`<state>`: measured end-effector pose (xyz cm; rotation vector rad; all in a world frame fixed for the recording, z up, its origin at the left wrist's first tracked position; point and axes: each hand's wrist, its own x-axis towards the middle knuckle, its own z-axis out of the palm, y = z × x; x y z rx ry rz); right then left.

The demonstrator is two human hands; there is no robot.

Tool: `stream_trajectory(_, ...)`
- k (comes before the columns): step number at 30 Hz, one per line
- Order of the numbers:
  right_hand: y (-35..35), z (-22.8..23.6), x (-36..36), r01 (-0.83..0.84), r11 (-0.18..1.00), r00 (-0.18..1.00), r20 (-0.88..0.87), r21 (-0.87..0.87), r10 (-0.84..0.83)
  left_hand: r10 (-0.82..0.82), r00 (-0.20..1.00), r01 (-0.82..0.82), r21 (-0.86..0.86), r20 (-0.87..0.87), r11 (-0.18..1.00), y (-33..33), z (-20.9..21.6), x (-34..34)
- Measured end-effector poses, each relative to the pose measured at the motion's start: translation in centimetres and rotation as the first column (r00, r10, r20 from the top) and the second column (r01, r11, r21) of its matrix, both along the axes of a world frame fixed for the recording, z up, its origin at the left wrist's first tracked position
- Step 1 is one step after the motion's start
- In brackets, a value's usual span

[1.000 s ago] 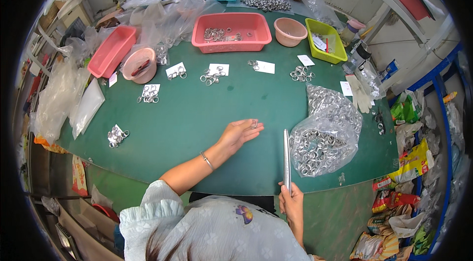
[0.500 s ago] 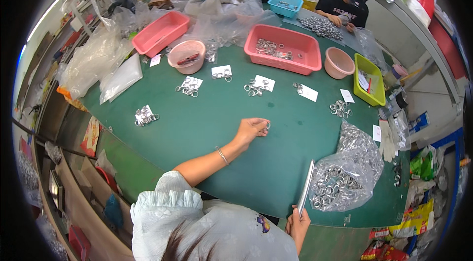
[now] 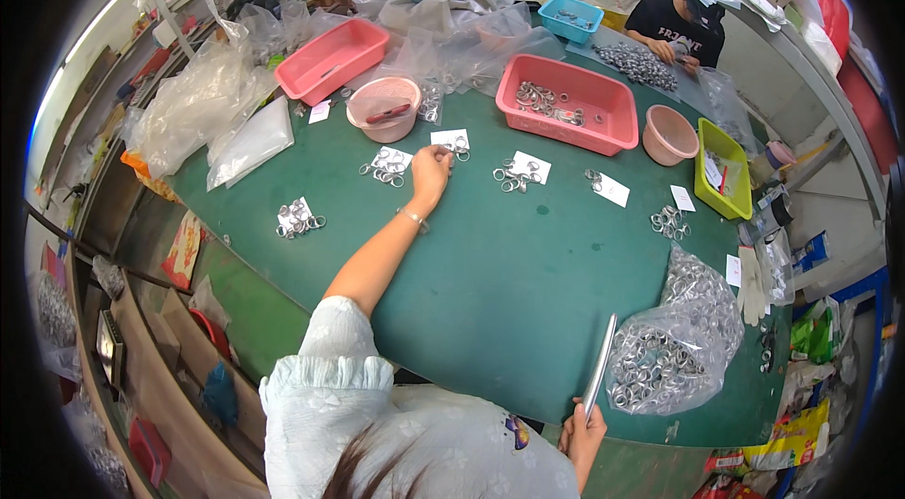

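Observation:
My left hand (image 3: 432,173) reaches over the table, its fingers pinched together at a small group of silver rings (image 3: 461,153) beside a white card (image 3: 447,136). What lies between those fingertips is hidden among the rings. Near the front edge, my right hand (image 3: 583,433) is closed round the lower end of a ring mandrel (image 3: 600,362), a long tapered silver rod pointing up and away. Just right of the rod, a clear plastic bag (image 3: 671,358) full of silver rings lies on the table.
Small ring piles with white cards (image 3: 614,191) dot the green table (image 3: 490,282). Behind them stand a pink tray (image 3: 566,130) of rings, a round pink basket (image 3: 382,129), a pink cup (image 3: 668,134) and a lime-green basket (image 3: 723,195). A co-worker (image 3: 681,28) sits at the far right.
My left hand has moved away and to the left, from mid-table with a ring at its fingertips to the ring group by the card. My right hand still grips the mandrel.

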<state>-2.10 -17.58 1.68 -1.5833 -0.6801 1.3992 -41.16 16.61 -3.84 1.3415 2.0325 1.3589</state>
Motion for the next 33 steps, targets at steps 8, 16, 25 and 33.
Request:
stream_trajectory(8,-0.7,1.0,-0.4,0.125,0.991,0.992,-0.012,0.037,-0.125,-0.137,0.978,0.18,0.305,-0.156,0.935,-3.4,3.1,9.4)
stream_trajectory(16,-3.5,3.2,1.5,0.44,0.859,0.897,-0.084,0.26,-0.434,-0.978,0.021,0.995,0.098,-0.209,0.0,-17.2,7.1,31.2)
stream_trajectory(25,-6.1,2.9,2.7,0.52,0.821,0.852,-0.075,0.234,-0.518,-0.608,0.078,0.923,-0.173,-0.79,0.343,-16.0,3.8,40.2)
stream_trajectory(33,-6.1,2.4,3.0,0.518,0.821,0.854,-0.097,0.239,-0.511,-0.727,0.132,0.972,-0.058,-0.674,0.23,-16.1,3.9,41.6)
